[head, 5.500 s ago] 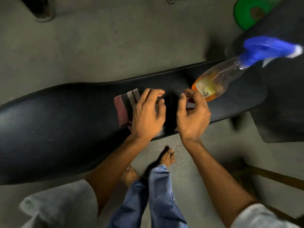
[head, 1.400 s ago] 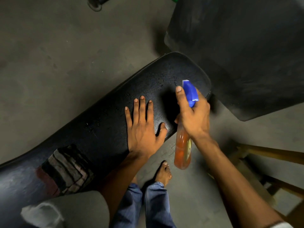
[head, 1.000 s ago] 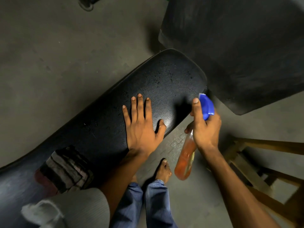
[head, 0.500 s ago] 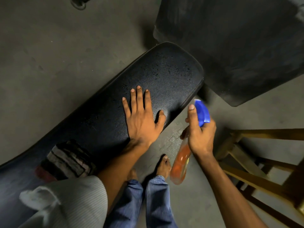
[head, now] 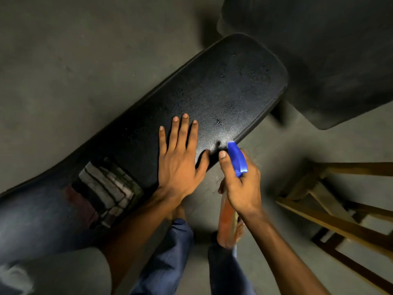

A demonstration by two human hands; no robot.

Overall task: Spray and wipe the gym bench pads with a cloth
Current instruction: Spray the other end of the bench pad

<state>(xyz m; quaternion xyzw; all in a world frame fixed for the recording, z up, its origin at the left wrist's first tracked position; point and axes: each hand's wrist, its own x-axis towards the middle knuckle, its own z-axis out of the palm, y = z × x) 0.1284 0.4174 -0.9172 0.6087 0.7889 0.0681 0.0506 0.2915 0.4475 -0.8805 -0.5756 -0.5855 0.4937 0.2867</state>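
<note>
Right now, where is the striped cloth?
In the head view the folded striped cloth lies on the black bench pad, lower left, to the left of the flat left hand and untouched by either hand.

Wooden stool (head: 331, 209) stands on grey concrete floor (head: 74, 60).

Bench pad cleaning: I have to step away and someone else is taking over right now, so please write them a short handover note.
Left hand: flat on the bench pad, palm down, holding nothing.
Right hand: gripping the spray bottle off the pad's near edge, blue nozzle up top, orange liquid below.
Cloth: folded, striped, lying on the pad to the left of the left hand, untouched.
Done: droplets speckle the pad's far rounded end, so that part is sprayed.
Left: set the bottle down, pick up the cloth, wipe the wet area, then probably treat the second dark pad beyond.
</note>
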